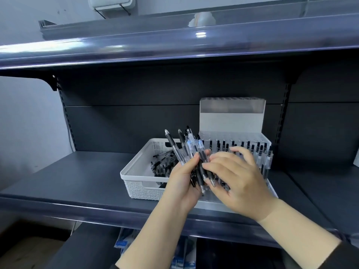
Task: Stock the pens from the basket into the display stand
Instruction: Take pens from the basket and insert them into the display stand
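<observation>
- The pens (189, 150) fan up from the left hand (182, 176), whose grip wraps the bundle, likely as a ready supply beside the stand (233, 121).
- The right hand (236, 176) pinches one pen from the bundle, seemingly to slot it.
- More pens lie in the basket (136, 178) on the shelf (77, 175); some stand in the stand.
</observation>
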Motion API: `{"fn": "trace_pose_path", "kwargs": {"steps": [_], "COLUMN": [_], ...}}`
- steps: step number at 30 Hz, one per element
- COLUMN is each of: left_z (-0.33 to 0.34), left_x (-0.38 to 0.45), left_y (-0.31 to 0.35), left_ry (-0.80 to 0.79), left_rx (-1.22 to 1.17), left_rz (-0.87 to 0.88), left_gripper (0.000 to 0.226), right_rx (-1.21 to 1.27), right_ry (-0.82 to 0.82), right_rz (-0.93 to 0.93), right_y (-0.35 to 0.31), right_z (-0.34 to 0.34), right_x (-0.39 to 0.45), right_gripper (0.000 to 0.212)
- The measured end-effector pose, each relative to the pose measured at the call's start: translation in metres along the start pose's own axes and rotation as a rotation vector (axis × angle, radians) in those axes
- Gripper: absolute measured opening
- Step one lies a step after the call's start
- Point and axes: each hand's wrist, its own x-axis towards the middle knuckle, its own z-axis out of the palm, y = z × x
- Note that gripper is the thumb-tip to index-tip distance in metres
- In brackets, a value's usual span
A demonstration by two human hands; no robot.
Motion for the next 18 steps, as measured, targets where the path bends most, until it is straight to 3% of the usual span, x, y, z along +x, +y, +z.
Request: {"fn": "trace_pose_path", "kwargs": {"steps": [3, 11, 18], "left_z": [-0.003, 0.001, -0.003], "left_x": [0.001, 0.001, -0.001], "left_y": [-0.001, -0.009, -0.009], "left_ry": [-0.007, 0.03, -0.004], "left_rx": [0.01, 0.09, 0.18], "left_rz": [0.001, 0.073, 0.107], "left_gripper": [0.029, 0.045, 0.022], "right_rx": [0.053, 0.009, -0.035], "right_ry": [-0.08, -0.097, -0.176], "right_rz": [0.022, 0.082, 0.117], "right_y": [-0.001, -0.008, -0.014], "right_z": [-0.002, 0.003, 0.001], "right_x": [-0.002, -0.003, 0.003], "right_gripper": [0.035, 0.021, 0.018]}}
